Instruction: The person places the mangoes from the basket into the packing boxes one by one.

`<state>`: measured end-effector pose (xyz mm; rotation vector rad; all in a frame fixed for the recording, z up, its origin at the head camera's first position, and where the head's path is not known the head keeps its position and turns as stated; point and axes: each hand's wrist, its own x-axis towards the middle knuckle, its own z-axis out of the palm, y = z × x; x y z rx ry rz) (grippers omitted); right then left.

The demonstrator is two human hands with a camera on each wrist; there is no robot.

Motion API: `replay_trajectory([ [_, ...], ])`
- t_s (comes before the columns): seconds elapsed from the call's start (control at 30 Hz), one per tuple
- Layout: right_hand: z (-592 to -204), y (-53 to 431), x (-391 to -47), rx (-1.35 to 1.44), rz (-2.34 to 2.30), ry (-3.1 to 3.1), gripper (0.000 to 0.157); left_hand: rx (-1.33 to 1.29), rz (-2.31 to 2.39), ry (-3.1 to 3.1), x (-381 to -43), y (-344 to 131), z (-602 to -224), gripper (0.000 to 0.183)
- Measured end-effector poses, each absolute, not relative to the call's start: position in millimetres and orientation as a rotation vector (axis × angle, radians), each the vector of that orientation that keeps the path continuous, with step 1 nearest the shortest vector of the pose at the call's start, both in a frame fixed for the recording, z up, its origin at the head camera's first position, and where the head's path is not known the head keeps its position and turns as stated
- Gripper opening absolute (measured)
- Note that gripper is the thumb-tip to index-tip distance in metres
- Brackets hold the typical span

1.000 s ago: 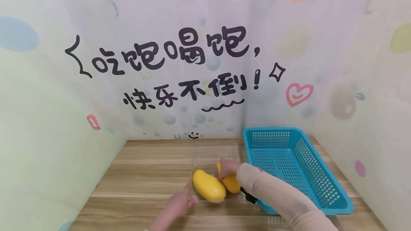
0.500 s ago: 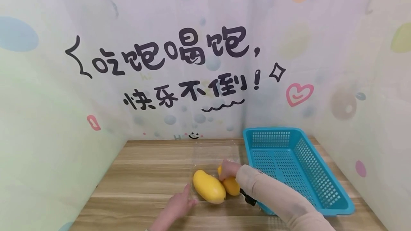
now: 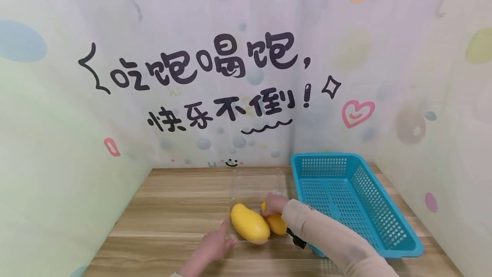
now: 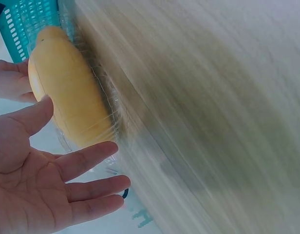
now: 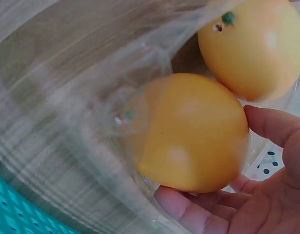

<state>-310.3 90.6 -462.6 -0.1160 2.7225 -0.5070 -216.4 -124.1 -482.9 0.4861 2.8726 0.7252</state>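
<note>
Two yellow mangoes lie side by side in a clear plastic box [image 3: 256,184], whose lid stands folded back. The left mango [image 3: 250,223] is fully visible, its long side tilted toward the lower right. My right hand [image 3: 274,204] grips the right mango [image 3: 277,225] from above; the right wrist view shows thumb and fingers around that mango [image 5: 194,134]. At the box's near left wall my left hand [image 3: 214,243] has its fingers straight and spread. In the left wrist view the left thumb [image 4: 40,114] and index finger lie right by the left mango [image 4: 69,90].
A blue perforated basket [image 3: 384,221] stands on the right of the wooden table [image 3: 173,208], close to the right forearm. A printed curtain [image 3: 215,7] encloses the back and both sides. A black wrist strap [image 3: 297,239] shows under the right sleeve.
Almost nothing differs. The right hand has sunk very slightly over the right mango, and the left hand stays in place.
</note>
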Motion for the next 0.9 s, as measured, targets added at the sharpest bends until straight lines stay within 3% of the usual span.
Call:
replay_trajectory([
  [0.37,-466.5,88.0,-315.2,-0.162,-0.442,2.786,0.022,0.486,0.688,2.876,-219.1,-125.7,-481.5,0.071],
  [0.6,-442.8,88.3,-325.3,-0.148,-0.595,2.846,0.016,0.470,0.696,2.855,-219.3,-126.0,-479.9,0.072],
  [0.77,-451.7,98.1,-355.3,-0.039,-0.813,2.881,0.040,0.457,0.708,2.850,-219.7,-125.9,-479.8,0.073],
  [0.9,-518.1,121.2,-410.5,0.016,-1.136,2.893,0.061,0.460,0.694,2.857,-220.3,-125.2,-481.2,0.072],
])
